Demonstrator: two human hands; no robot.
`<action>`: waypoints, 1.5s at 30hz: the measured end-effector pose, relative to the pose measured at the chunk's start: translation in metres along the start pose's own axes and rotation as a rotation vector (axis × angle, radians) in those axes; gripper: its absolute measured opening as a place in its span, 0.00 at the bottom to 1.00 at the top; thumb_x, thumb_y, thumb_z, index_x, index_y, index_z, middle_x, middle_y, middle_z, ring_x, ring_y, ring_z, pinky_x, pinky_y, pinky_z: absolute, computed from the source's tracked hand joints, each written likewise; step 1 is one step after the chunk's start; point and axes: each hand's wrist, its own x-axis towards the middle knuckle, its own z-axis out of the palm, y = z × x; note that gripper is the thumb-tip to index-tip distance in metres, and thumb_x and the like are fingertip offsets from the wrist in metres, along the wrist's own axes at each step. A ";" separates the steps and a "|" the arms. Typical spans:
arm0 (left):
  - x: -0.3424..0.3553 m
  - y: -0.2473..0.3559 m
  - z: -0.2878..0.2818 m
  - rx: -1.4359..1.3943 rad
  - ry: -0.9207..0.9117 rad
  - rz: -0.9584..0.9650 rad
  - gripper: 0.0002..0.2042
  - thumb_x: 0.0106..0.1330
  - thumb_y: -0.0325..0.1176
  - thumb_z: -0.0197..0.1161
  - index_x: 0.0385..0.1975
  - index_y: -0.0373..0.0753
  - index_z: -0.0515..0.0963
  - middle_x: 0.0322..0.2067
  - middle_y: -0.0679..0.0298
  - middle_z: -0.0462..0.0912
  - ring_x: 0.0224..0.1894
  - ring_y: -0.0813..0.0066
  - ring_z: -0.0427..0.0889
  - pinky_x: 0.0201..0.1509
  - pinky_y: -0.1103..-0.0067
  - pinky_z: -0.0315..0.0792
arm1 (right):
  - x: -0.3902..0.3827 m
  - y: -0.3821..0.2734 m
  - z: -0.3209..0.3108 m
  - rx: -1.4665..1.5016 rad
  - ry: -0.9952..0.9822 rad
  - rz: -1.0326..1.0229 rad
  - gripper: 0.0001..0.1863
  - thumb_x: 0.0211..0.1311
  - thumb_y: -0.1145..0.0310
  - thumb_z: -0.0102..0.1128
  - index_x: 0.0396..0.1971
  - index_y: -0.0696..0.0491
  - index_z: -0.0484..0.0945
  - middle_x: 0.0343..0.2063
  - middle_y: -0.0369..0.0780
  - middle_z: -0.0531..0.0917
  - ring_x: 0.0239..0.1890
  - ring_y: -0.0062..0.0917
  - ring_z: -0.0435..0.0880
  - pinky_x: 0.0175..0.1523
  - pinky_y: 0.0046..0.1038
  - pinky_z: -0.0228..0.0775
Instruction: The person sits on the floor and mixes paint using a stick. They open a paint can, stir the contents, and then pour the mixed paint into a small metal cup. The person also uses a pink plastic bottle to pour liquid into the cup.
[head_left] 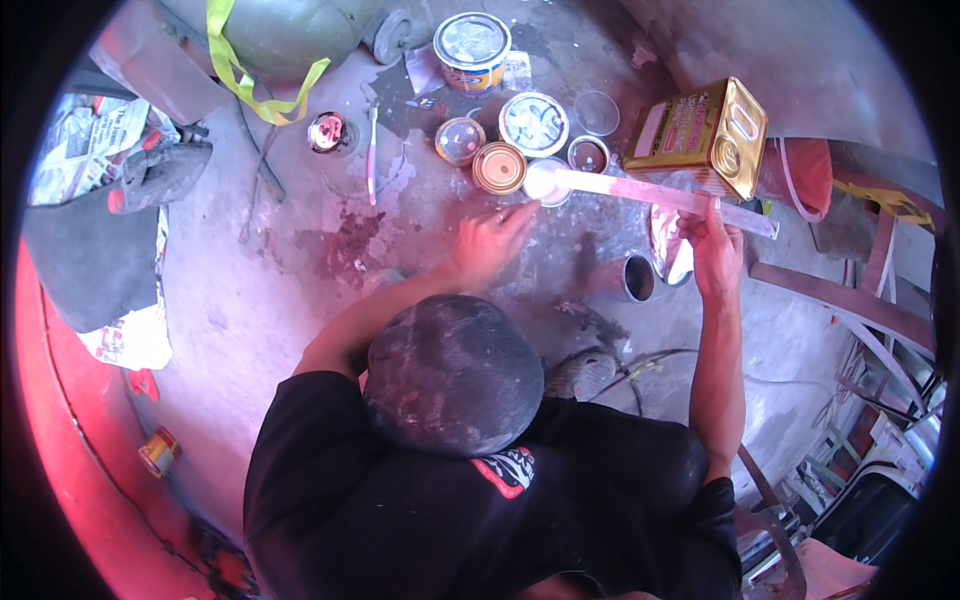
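My right hand (715, 245) grips a long flat stirring stick (650, 192) near its right end. Pinkish-white paint coats part of the stick, and its left end lies over a small round container with bright white contents (543, 182). Glare hides whether the tip dips in. My left hand (495, 240), slightly blurred, reaches with fingers stretched toward that container's near edge; I cannot tell if they touch it. Beside it stand a copper-topped can (498, 168), a paint-smeared white-topped can (533, 124), a clear-lidded tin (460, 141) and a small dark-filled tin (588, 155).
A gold rectangular can (690, 135) stands beyond my right hand, a grey cup (636, 278) lies nearer me. A large paint tub (472, 50) is at the back. A red-stained cup (328, 132) and a thin brush (373, 155) are left. My bent knee (455, 375) rises in front.
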 end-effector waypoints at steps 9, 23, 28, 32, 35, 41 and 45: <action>0.015 -0.013 0.015 0.008 0.051 -0.028 0.14 0.65 0.30 0.67 0.51 0.48 0.84 0.42 0.64 0.89 0.32 0.61 0.90 0.32 0.67 0.85 | -0.006 0.000 0.019 -0.192 -0.012 -0.096 0.19 0.79 0.58 0.56 0.52 0.59 0.84 0.34 0.37 0.88 0.34 0.19 0.85 0.39 0.23 0.74; -0.023 -0.015 0.001 -0.050 -0.037 0.057 0.16 0.64 0.33 0.71 0.52 0.46 0.83 0.39 0.63 0.89 0.33 0.66 0.90 0.32 0.71 0.83 | -0.047 -0.008 0.083 -0.711 -0.304 -0.303 0.15 0.74 0.61 0.63 0.50 0.54 0.87 0.38 0.38 0.89 0.36 0.28 0.86 0.44 0.31 0.77; -0.036 -0.019 0.012 -0.253 -0.007 -0.146 0.22 0.65 0.40 0.74 0.56 0.44 0.76 0.40 0.61 0.89 0.36 0.63 0.90 0.35 0.67 0.82 | -0.047 0.000 0.093 -0.899 -0.342 -0.519 0.13 0.69 0.60 0.66 0.46 0.51 0.89 0.40 0.45 0.90 0.38 0.42 0.88 0.44 0.38 0.80; -0.049 -0.029 -0.003 -0.091 -0.078 -0.107 0.20 0.62 0.39 0.75 0.51 0.42 0.78 0.42 0.59 0.87 0.46 0.58 0.87 0.47 0.63 0.80 | -0.045 0.005 0.096 -1.009 -0.416 -0.576 0.12 0.69 0.61 0.65 0.44 0.52 0.88 0.38 0.44 0.90 0.37 0.42 0.88 0.46 0.41 0.80; -0.075 -0.042 -0.023 -0.003 -0.067 -0.063 0.18 0.60 0.37 0.76 0.47 0.41 0.79 0.47 0.58 0.84 0.54 0.55 0.83 0.56 0.62 0.77 | -0.046 0.005 0.100 -1.018 -0.440 -0.584 0.12 0.70 0.62 0.64 0.44 0.54 0.88 0.35 0.44 0.89 0.36 0.42 0.87 0.46 0.40 0.80; -0.147 -0.047 -0.083 0.330 -0.200 -0.048 0.19 0.59 0.42 0.73 0.48 0.41 0.81 0.57 0.54 0.79 0.62 0.52 0.77 0.63 0.56 0.72 | -0.041 0.014 0.104 -0.915 -0.411 -0.585 0.11 0.70 0.64 0.65 0.44 0.55 0.87 0.35 0.44 0.89 0.36 0.41 0.86 0.44 0.38 0.79; -0.172 -0.057 -0.074 0.453 -0.226 -0.093 0.21 0.63 0.47 0.67 0.51 0.41 0.81 0.60 0.53 0.78 0.65 0.52 0.75 0.67 0.53 0.67 | -0.035 0.022 0.101 -1.033 -0.398 -0.663 0.12 0.70 0.64 0.64 0.45 0.55 0.87 0.38 0.44 0.89 0.38 0.41 0.87 0.45 0.38 0.79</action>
